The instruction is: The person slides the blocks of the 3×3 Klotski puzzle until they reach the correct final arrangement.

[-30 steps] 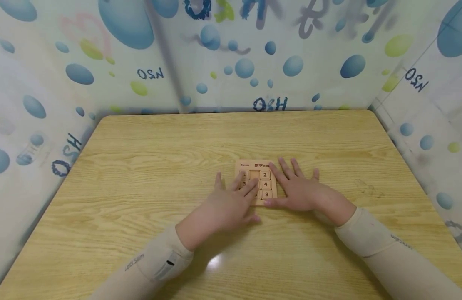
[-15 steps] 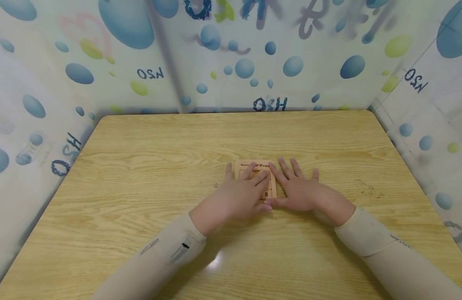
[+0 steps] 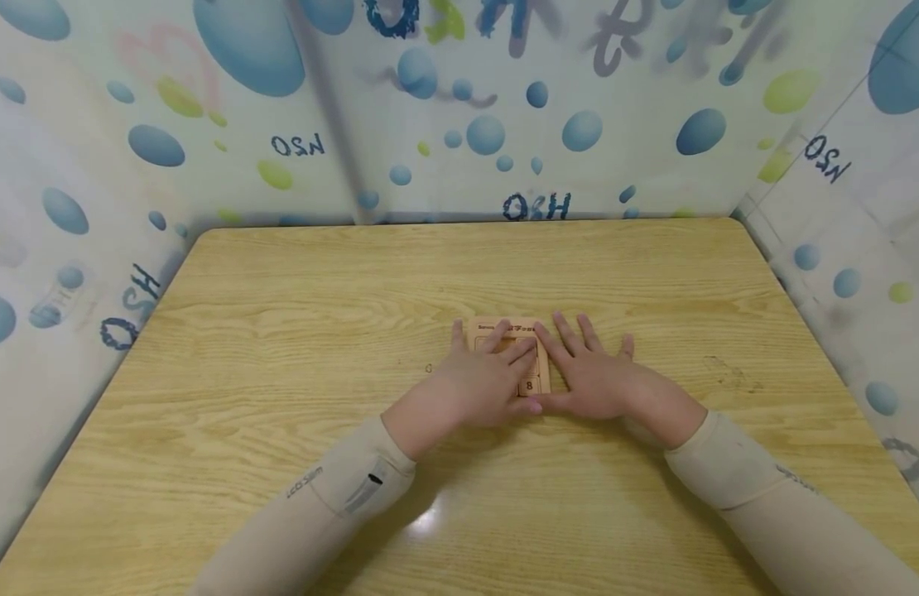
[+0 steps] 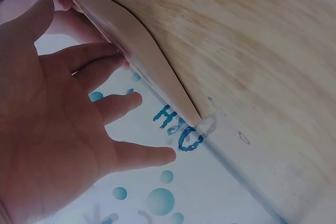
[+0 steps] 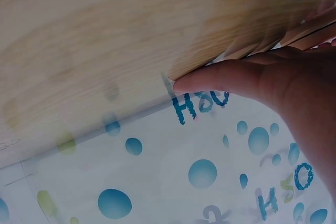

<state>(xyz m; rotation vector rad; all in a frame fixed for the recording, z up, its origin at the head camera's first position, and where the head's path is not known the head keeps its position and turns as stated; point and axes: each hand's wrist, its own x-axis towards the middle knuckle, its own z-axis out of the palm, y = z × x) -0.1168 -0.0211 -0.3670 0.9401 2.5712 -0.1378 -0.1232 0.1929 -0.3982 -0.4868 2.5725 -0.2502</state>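
Note:
A wooden number slide puzzle point(image 3: 545, 379) lies flat on the table, mostly covered by my left hand point(image 3: 478, 385). The tile marked 8 point(image 3: 530, 386) shows at its lower right; most other tiles are hidden. My left index and middle fingertips touch the tile area, while the little finger reaches past the left edge. In the left wrist view, the puzzle's pale side point(image 4: 142, 40) shows beside the spread left hand point(image 4: 58, 114). My right hand point(image 3: 597, 381) rests palm down at the right edge, index finger by the upper corner, thumb by the lower one.
The wood-grain table point(image 3: 318, 290) extends around the puzzle on every side. Behind it stands a wall point(image 3: 616, 174) with blue and green bubble prints and lettering. Small dark marks point(image 3: 731, 375) lie on the tabletop at the right.
My left hand has slid right and slightly away from me across the puzzle, covering tiles that showed earlier, such as 2 and 4. The right hand and the puzzle frame have stayed put.

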